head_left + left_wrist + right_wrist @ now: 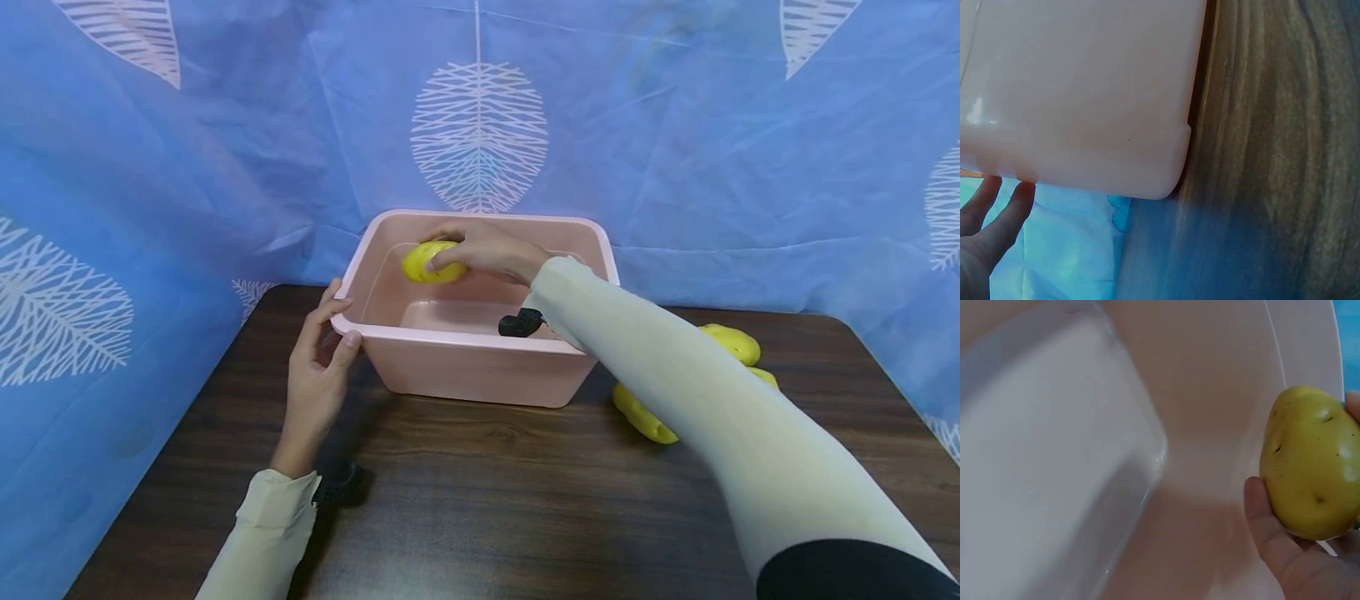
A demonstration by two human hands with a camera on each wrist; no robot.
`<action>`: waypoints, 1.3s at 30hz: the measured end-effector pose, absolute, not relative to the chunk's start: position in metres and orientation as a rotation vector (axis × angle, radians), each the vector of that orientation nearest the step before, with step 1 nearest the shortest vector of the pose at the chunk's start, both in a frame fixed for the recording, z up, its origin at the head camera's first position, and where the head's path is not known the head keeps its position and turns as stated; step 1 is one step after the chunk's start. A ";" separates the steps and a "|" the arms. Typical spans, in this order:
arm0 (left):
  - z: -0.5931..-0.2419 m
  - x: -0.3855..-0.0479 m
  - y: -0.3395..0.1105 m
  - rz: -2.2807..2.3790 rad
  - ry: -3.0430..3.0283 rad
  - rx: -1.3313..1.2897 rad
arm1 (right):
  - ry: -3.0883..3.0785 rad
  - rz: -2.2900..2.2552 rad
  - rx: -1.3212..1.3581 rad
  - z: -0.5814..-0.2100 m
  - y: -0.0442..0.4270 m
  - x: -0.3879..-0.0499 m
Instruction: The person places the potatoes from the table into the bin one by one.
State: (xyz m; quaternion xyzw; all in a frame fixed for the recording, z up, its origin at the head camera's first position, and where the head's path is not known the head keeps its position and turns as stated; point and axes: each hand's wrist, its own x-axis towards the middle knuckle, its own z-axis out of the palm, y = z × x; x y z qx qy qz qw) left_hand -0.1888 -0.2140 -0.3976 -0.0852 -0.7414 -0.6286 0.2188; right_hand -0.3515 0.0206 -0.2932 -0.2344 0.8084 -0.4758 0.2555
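My right hand (491, 248) holds a yellow potato (433, 262) inside the pink plastic basin (480, 342), over its left half. In the right wrist view, thumb and fingers grip the dimpled potato (1313, 462) above the basin's pale floor (1041, 469). My left hand (318, 375) grips the basin's front left corner at the rim. Two fingers (1010, 212) touch the basin's outer wall (1085, 112) in the left wrist view. Part of the basin's inside is hidden by the right forearm.
More yellow potatoes lie on the dark wooden table (480, 492) to the right of the basin, one potato (643, 414) nearer and another potato (731, 342) farther back, partly behind the right sleeve (675, 375). A blue leaf-patterned cloth (675, 167) hangs behind the table.
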 end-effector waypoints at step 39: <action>-0.396 -0.190 -0.214 -1.726 -2.060 -0.249 | 2.023 -1.233 -0.333 -0.295 0.030 -0.347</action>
